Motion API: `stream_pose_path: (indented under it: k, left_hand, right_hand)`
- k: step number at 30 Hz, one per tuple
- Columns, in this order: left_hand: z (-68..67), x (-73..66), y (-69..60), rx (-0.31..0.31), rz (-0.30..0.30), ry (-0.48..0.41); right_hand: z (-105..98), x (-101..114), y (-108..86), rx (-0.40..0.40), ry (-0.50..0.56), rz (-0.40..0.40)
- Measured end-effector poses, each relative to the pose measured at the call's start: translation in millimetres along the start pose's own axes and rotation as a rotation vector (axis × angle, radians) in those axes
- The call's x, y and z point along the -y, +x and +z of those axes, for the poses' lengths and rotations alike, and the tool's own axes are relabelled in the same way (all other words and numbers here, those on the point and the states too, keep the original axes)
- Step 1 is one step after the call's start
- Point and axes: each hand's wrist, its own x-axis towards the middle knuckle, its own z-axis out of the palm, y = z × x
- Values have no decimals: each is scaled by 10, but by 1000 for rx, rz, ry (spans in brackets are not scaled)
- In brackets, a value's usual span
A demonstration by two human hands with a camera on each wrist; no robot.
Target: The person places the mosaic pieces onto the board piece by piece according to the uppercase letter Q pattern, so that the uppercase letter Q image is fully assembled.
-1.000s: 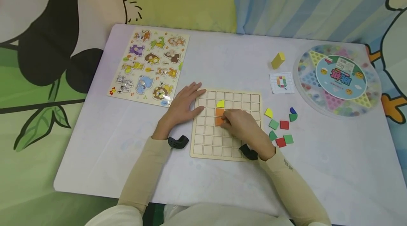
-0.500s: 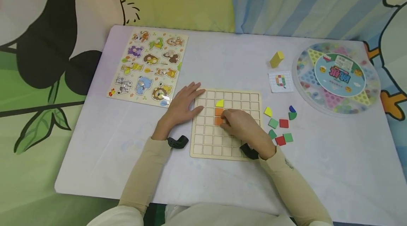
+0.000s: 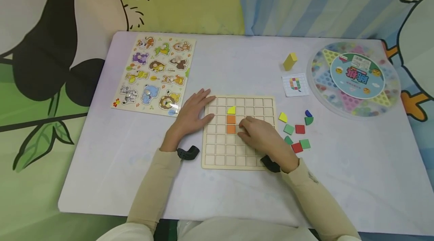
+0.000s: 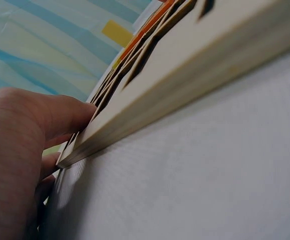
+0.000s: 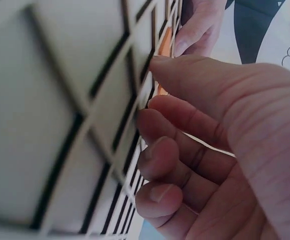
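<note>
The wooden grid board (image 3: 220, 150) lies on the table with a yellow quarter-round piece (image 3: 231, 110) above two orange squares (image 3: 231, 124) in one column. At the board's upper left edge, my left hand (image 3: 192, 114) rests with fingers spread; the left wrist view shows its thumb (image 4: 72, 114) on the board's rim (image 4: 160, 92). My right hand (image 3: 266, 138) hovers low over the grid, just right of the orange squares. In the right wrist view, its thumb and fingers (image 5: 167, 117) are bent loosely and apart, with no piece visible between them.
Right of the board lie loose green, red (image 3: 300, 129), yellow (image 3: 283, 117) and blue pieces. Beyond them are a pattern card (image 3: 295, 85), a yellow block (image 3: 290, 62) and a round game box (image 3: 357, 75). An animal puzzle (image 3: 152, 77) lies at the back left.
My right hand has let go of the lower orange square and moved slightly right, uncovering both orange squares. My left hand stays on the board's edge. The head view has shifted slightly.
</note>
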Motion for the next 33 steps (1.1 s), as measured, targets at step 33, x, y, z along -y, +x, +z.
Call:
stream_pose_path:
  k: [33]
  left_hand:
    - [3,10,14,14,-15,-2]
  right_hand:
    - [-156,-746,-929,-208,-2,263]
